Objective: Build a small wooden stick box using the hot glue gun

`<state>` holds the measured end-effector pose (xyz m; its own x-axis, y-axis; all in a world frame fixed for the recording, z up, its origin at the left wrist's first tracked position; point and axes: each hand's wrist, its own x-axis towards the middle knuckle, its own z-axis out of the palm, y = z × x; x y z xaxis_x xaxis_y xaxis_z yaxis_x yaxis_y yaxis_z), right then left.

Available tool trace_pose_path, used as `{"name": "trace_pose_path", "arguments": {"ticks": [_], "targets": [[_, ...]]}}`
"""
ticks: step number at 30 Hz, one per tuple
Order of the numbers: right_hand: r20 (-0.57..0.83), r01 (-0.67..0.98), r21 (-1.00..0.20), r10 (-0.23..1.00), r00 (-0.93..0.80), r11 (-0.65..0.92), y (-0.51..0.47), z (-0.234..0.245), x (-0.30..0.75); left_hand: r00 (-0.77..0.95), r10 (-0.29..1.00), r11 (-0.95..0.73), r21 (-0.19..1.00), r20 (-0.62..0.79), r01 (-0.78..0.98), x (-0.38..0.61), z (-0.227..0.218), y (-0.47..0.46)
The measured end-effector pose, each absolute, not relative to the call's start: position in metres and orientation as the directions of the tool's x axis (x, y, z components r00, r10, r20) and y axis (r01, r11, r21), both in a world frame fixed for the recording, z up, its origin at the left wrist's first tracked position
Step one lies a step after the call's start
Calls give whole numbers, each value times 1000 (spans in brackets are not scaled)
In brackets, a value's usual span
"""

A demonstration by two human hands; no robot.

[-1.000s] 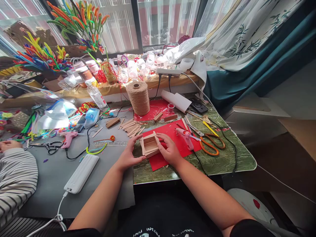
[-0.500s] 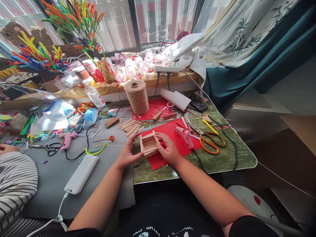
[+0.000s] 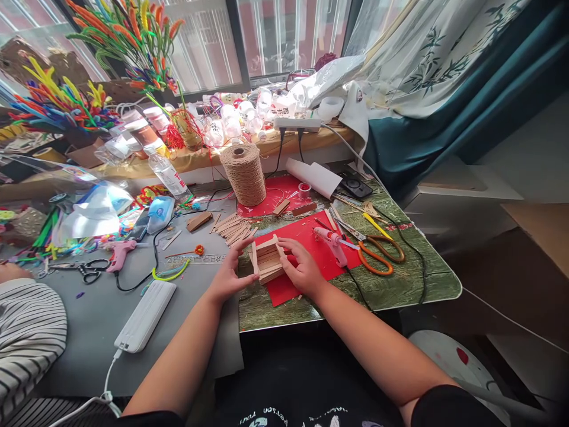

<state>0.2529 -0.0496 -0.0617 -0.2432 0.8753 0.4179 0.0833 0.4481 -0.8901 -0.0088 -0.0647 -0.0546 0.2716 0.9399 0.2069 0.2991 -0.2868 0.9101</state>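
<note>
A small open box of wooden craft sticks (image 3: 267, 260) stands tilted on a red paper sheet (image 3: 311, 261) on the green table. My left hand (image 3: 229, 274) presses its left side with fingers curled against it. My right hand (image 3: 302, 267) grips the right side. A heap of loose wooden sticks (image 3: 233, 227) lies just behind the box.
A pink glue gun (image 3: 333, 243) and orange-handled scissors (image 3: 377, 255) lie to the right. A twine spool (image 3: 244, 174) stands behind. On the grey mat (image 3: 89, 320) lie a second glue gun (image 3: 118, 252), black scissors (image 3: 86, 270) and a white power bank (image 3: 144, 314). A striped sleeve (image 3: 26, 338) is at left.
Both hands have turned the stick box a little, so its opening faces more to the side. The view has shifted slightly.
</note>
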Motion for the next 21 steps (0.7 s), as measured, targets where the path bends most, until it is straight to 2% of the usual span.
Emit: {"name": "trace_pose_path", "arguments": {"ticks": [5,15,17,21], "targets": [[416,88,-891,878,-238,446,-50,-62,253,303,929,-299,915,213,272,-8,-52,-65],[412,87,-892,878,-243,443,-50,-61,253,332,925,-298,895,185,332,-9,-49,-67],[404,78,-898,883,-240,433,-50,-61,253,291,935,-293,901,201,320,-10,-51,-66],[386,77,-908,892,-234,413,-51,-61,253,75,956,-294,909,285,297,-14,-59,-62]]}}
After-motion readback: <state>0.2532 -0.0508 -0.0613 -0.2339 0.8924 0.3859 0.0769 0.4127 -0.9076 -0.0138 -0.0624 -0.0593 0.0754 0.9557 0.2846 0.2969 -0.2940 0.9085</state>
